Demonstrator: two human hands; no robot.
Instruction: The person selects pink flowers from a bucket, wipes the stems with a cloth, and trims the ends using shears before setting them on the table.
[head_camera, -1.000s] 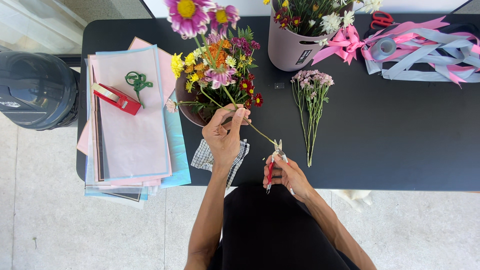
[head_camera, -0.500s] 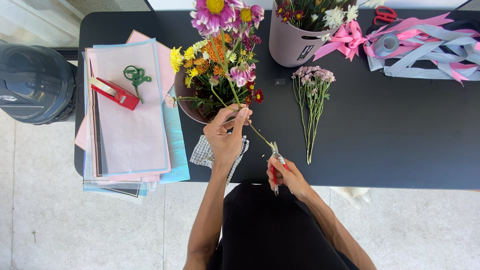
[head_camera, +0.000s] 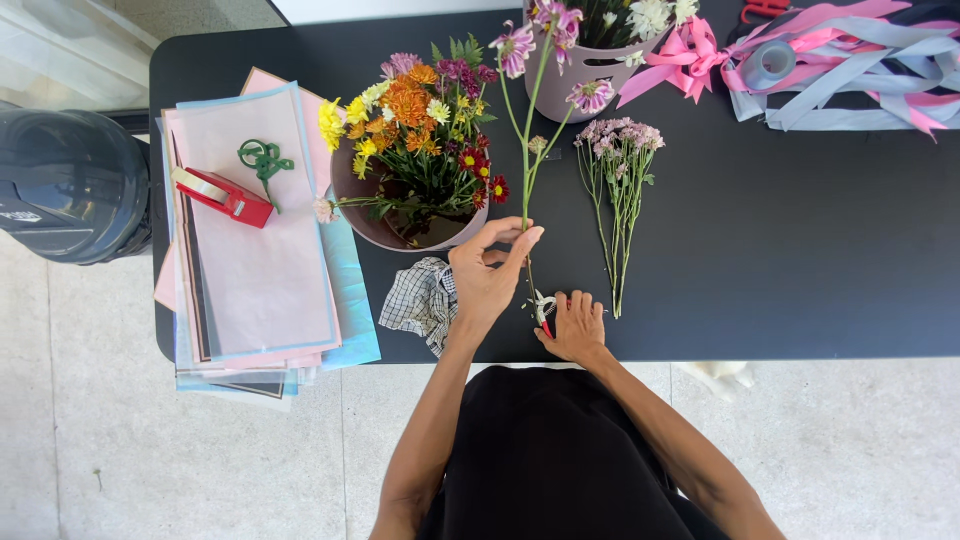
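Left hand (head_camera: 487, 275) closed in a pinch around a long green flower stem (head_camera: 526, 150), thumb and fingers meeting on it just right of the mauve pot of mixed flowers (head_camera: 412, 165). Stem rising straight up the black surface (head_camera: 800, 260) to purple blooms near the far edge, overlapping a second mauve pot (head_camera: 585, 60) tied with a pink bow (head_camera: 675, 55). Right hand (head_camera: 575, 325) lying low at the near edge of the surface, fingers curled over small red-handled snips (head_camera: 544, 310) whose blades sit at the stem's cut end. Just right of that hand, a loose bunch of small pale pink flowers (head_camera: 620, 190) laid flat, heads pointing away. A checked cloth (head_camera: 420, 300) tucked beside the left wrist, partly under the pot. To the far left, a stack of pastel wrapping sheets (head_camera: 260, 250) carrying a red tape dispenser (head_camera: 220, 193) and a green coil of wire (head_camera: 262, 158). At the far right corner, a tangle of pink and grey ribbons (head_camera: 860, 50) with a grey tape roll (head_camera: 768, 62). Beyond the surface on the left, a dark round bin (head_camera: 65, 180) on the tiled floor.
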